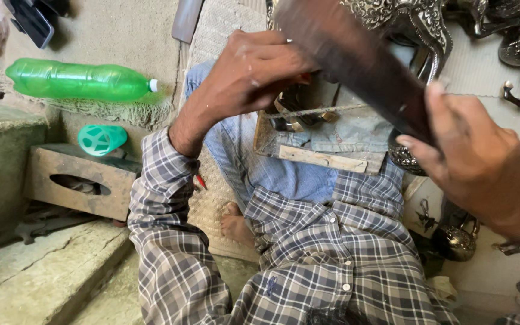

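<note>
Checked shirt (308, 253) fills the near middle, with jeans (284, 174) beyond it. Both hands are raised over the lap. A long dark file (356, 60), blurred, is gripped at its near end by the right hand (476, 162), closed around it. The left hand (248, 75) is curled shut on something small at the file's far end; what it is cannot be told. An ornate metal piece (416, 24) lies beyond. To the far left, 1 green bottle (79, 81) lies near a wooden block (79, 180).

One green bottle (79, 81), one green cup (100, 139), two hands (245, 75).
</note>
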Tool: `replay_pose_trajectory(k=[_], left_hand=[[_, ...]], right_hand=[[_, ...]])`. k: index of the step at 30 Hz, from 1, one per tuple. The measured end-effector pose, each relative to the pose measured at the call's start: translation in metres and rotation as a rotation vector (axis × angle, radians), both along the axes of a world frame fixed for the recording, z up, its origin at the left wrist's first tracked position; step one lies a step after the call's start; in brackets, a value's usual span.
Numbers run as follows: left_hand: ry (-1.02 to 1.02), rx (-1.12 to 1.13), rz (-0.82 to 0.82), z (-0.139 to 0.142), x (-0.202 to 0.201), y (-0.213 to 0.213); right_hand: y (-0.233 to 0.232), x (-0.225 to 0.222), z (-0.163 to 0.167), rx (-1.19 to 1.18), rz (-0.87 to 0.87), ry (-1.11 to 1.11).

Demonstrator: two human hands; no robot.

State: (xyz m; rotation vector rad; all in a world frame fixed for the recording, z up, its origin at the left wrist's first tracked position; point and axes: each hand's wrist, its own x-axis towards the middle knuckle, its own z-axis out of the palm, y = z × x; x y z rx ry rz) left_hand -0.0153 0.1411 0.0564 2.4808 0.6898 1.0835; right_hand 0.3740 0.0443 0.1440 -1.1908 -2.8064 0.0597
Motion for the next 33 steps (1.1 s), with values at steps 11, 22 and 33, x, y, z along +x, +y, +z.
replay_pose_trajectory(k=[11, 22, 33], left_hand=[[-0.098, -0.051, -0.030, 0.004, -0.003, -0.001], [-0.075, -0.066, 0.014, 0.013, -0.002, -0.003], [-0.103, -0.060, 0.025, 0.005, -0.001, -0.002]], right_hand=[[0.001, -0.009, 0.007, 0.119, -0.021, 0.003], [0.012, -0.019, 0.014, 0.090, -0.001, 0.044], [0.016, -0.022, 0.015, 0.122, -0.091, 0.028]])
